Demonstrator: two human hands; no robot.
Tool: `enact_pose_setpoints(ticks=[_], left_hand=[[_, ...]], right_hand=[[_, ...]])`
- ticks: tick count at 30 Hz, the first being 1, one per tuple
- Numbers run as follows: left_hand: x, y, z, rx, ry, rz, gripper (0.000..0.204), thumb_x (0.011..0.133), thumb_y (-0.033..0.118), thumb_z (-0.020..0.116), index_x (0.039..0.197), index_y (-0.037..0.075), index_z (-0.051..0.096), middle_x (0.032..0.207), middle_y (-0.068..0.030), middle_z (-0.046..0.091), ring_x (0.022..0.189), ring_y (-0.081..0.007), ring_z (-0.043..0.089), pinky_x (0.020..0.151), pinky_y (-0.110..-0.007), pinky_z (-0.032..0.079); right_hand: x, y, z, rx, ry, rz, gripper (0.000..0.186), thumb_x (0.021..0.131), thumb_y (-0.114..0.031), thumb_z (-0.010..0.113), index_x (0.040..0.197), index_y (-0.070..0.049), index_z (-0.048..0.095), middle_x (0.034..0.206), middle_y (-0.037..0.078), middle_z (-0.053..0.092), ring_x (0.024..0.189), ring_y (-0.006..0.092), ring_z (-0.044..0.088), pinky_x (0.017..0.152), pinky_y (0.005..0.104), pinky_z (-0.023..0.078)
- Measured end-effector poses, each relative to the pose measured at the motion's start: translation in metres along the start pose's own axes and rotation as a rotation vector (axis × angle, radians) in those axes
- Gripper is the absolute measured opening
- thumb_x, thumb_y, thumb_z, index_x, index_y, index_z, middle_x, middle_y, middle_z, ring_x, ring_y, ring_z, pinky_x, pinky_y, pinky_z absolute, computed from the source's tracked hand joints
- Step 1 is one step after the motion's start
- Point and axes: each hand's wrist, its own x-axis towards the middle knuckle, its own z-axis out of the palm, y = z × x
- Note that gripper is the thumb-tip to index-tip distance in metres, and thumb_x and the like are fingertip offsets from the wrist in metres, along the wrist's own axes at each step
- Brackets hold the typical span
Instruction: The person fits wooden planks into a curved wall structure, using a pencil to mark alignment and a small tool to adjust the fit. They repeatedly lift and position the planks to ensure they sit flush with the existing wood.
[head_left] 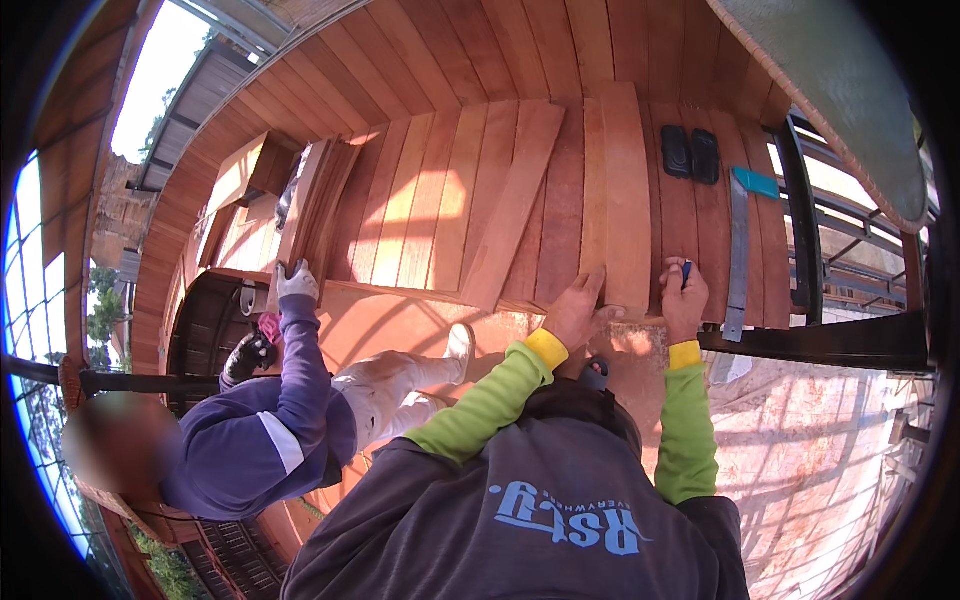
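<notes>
My left hand (pixel 577 315) is at the near end of a loose wooden plank (pixel 626 200), its fingers closed round the corner. This plank lies lengthwise away from me on top of other boards. To its right, my right hand (pixel 684 303) is closed in a pinch on a small blue object (pixel 687 270), mostly hidden by the fingers, perhaps a pen or pencil. A try square (pixel 739 250) with a teal handle and metal blade lies to the right of that hand. Another loose plank (pixel 515 205) lies aslant to the left.
Two black cases (pixel 690 154) lie on the boards ahead. At left a co-worker in a purple top (pixel 250 450) touches a stack of planks (pixel 318 205) with a gloved hand (pixel 298 282). A dark metal beam (pixel 815 345) runs along the right. Curved wood panelling (pixel 450 50) rises behind.
</notes>
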Motion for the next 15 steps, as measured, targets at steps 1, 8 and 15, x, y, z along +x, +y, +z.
enact_pose_setpoints(ticks=[1,8,15], left_hand=[[-0.002,-0.002,-0.006,0.040,0.038,0.020,0.070,0.080,0.034,0.073,0.129,-0.006,0.043,0.105,-0.0287,0.059,0.095,-0.0442,0.060,0.080,-0.044,0.050],[-0.010,-0.061,-0.069,0.427,0.365,-0.185,0.063,0.079,0.037,0.072,0.122,-0.004,0.050,0.107,-0.0244,0.056,0.089,-0.0386,0.057,0.076,-0.044,0.048],[0.004,-0.089,-0.089,0.595,0.224,-0.504,0.072,0.074,0.039,0.076,0.125,-0.002,0.044,0.117,-0.0221,0.050,0.104,-0.0429,0.054,0.086,-0.049,0.048]], right_hand=[[0.000,0.000,0.002,0.003,-0.001,-0.003,0.014,0.093,-0.008,0.049,0.093,0.000,0.061,0.067,0.000,0.058,0.064,0.0059,0.053,0.060,0.0218,0.044],[0.001,0.005,0.001,0.001,-0.009,0.006,0.014,0.093,-0.008,0.050,0.093,-0.001,0.061,0.067,0.000,0.058,0.064,0.0062,0.053,0.059,0.0218,0.044],[0.001,0.004,-0.002,-0.031,-0.002,-0.016,0.014,0.093,-0.009,0.050,0.092,-0.001,0.061,0.067,0.000,0.058,0.063,0.0063,0.053,0.059,0.0224,0.043]])
